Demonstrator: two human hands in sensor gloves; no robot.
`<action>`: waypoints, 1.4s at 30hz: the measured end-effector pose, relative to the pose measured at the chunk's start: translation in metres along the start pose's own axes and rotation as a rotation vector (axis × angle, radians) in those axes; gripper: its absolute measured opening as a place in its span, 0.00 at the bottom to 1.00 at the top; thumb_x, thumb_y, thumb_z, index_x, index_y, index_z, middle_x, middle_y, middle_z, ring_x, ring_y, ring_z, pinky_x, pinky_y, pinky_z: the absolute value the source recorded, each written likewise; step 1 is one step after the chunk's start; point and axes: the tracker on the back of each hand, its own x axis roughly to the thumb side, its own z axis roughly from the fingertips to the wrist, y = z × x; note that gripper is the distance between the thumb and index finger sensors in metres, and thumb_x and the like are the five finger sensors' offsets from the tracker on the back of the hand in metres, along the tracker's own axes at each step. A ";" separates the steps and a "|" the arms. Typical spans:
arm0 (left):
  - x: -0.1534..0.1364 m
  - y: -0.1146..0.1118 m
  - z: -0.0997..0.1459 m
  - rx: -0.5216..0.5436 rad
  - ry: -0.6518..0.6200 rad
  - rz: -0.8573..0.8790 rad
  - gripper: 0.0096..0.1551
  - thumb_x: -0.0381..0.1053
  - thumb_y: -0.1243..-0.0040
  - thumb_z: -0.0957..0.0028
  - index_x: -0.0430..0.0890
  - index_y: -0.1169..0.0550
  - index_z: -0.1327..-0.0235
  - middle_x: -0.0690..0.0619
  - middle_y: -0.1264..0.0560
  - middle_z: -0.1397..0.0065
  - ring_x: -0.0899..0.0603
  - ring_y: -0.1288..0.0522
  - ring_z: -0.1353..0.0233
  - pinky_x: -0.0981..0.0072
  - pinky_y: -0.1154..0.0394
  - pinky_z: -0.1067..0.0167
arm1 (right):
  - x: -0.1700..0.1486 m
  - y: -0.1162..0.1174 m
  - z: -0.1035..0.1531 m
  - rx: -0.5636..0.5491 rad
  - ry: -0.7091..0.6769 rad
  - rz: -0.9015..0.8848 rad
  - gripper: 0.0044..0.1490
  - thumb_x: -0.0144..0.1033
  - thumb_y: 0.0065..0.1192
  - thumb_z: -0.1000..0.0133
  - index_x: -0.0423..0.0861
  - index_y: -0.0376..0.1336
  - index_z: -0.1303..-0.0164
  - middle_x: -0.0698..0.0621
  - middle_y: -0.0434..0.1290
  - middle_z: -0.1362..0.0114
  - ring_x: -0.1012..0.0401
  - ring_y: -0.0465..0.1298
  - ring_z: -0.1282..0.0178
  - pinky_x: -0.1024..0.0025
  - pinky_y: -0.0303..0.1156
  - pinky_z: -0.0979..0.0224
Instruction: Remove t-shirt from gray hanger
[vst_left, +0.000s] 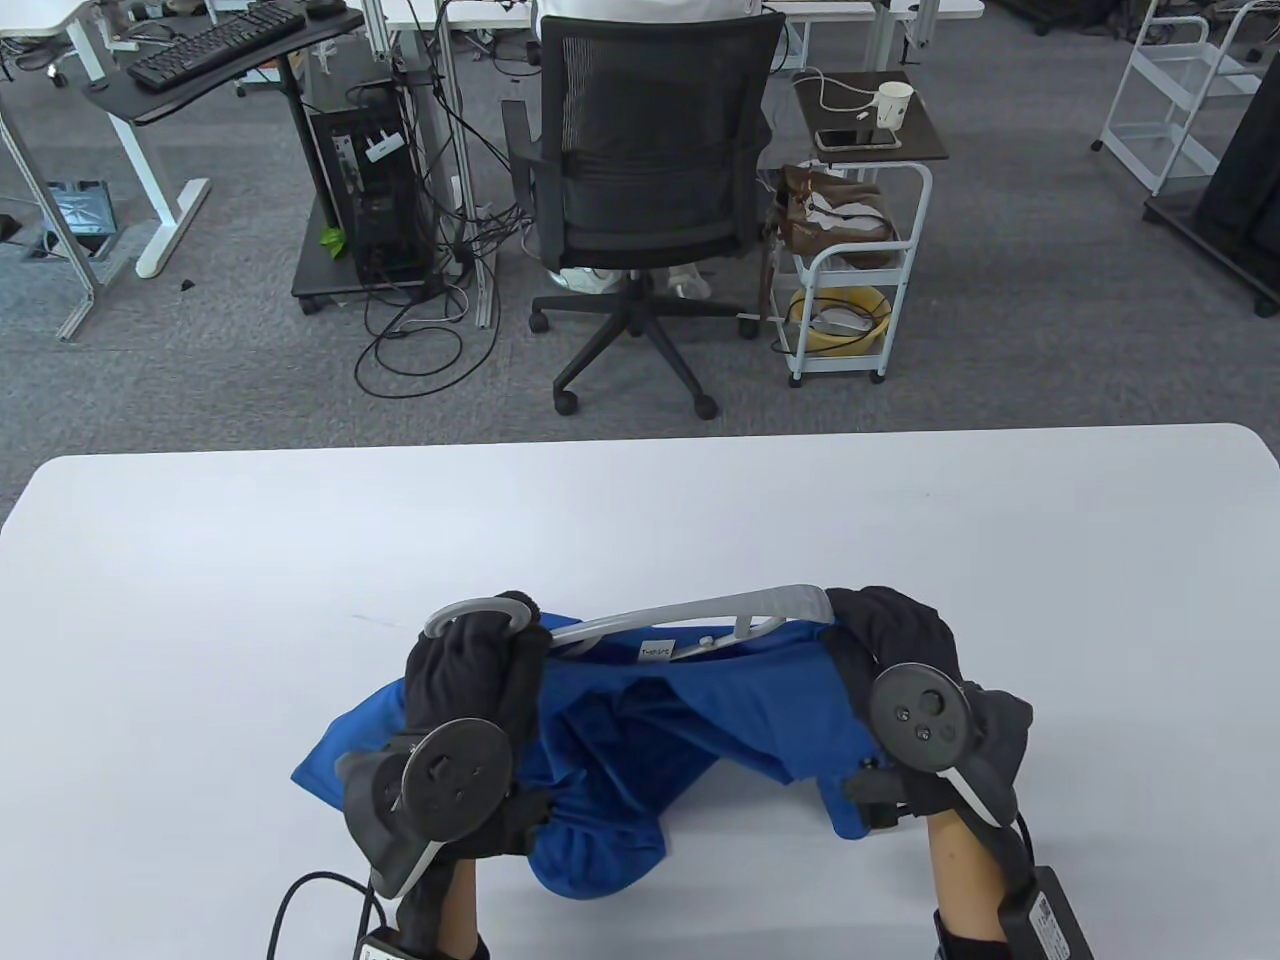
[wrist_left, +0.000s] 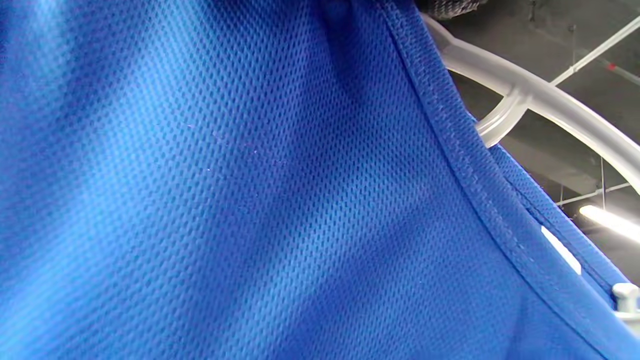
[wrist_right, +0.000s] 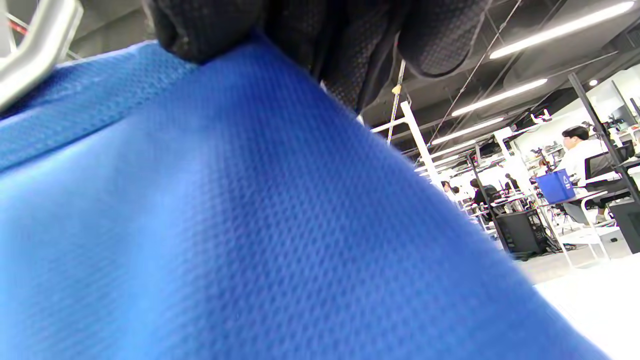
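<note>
Bunching blue mesh t-shirt (vst_left: 640, 740) on gray hanger (vst_left: 700, 612)

- Blue mesh t-shirt (vst_left: 640, 740) lies on the near part of the white table (vst_left: 200, 560).
- Gray plastic hanger (vst_left: 690, 612) runs along its far edge.
- Left hand (vst_left: 480, 670) at hanger's left end, right hand (vst_left: 900, 640) at its right.
</note>
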 end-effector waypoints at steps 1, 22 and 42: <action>0.001 -0.002 0.000 -0.007 -0.003 -0.017 0.21 0.61 0.61 0.37 0.59 0.32 0.33 0.56 0.24 0.34 0.49 0.19 0.38 0.44 0.32 0.23 | 0.000 0.000 0.000 -0.002 0.001 0.018 0.27 0.46 0.52 0.41 0.59 0.60 0.30 0.56 0.71 0.25 0.53 0.69 0.19 0.48 0.63 0.14; 0.070 -0.061 0.018 -0.261 -0.265 -0.221 0.29 0.61 0.65 0.38 0.56 0.33 0.26 0.56 0.21 0.40 0.53 0.18 0.48 0.53 0.27 0.26 | 0.085 0.019 0.039 0.135 -0.362 0.072 0.41 0.56 0.46 0.43 0.54 0.53 0.19 0.53 0.67 0.20 0.53 0.70 0.20 0.56 0.67 0.15; 0.059 -0.060 0.015 -0.207 -0.267 -0.380 0.34 0.64 0.70 0.39 0.59 0.36 0.20 0.55 0.27 0.22 0.44 0.26 0.22 0.41 0.40 0.17 | 0.074 0.024 0.026 0.156 -0.288 -0.018 0.29 0.46 0.46 0.41 0.55 0.60 0.29 0.58 0.74 0.39 0.60 0.77 0.37 0.62 0.74 0.25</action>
